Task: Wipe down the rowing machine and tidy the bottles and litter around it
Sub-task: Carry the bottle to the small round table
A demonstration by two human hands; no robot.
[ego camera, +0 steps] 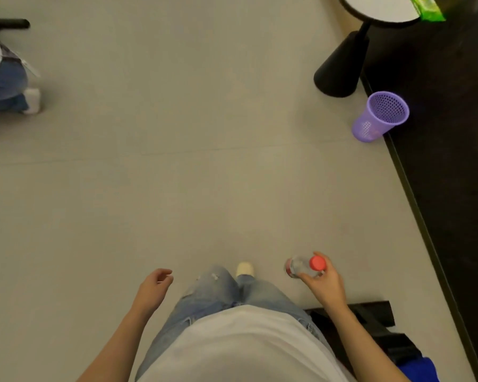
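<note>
My right hand (324, 285) grips a clear plastic bottle (301, 267) with a red cap and a red label, held at hip height to the right of my legs. My left hand (153, 288) hangs beside my left thigh with its fingers loosely curled and holds nothing. A black part of the rowing machine (370, 323) lies on the floor at the lower right, behind my right arm. A purple mesh bin (378, 117) stands on the floor ahead at the right, at the edge of a black mat (453, 161).
A round side table (381, 8) on a black cone base (340, 67) stands at the top right, with a green packet (425, 8) on it. Another person's legs (3, 86) show at the far left. A blue item (420, 368) lies at the bottom right. Grey floor fills the middle.
</note>
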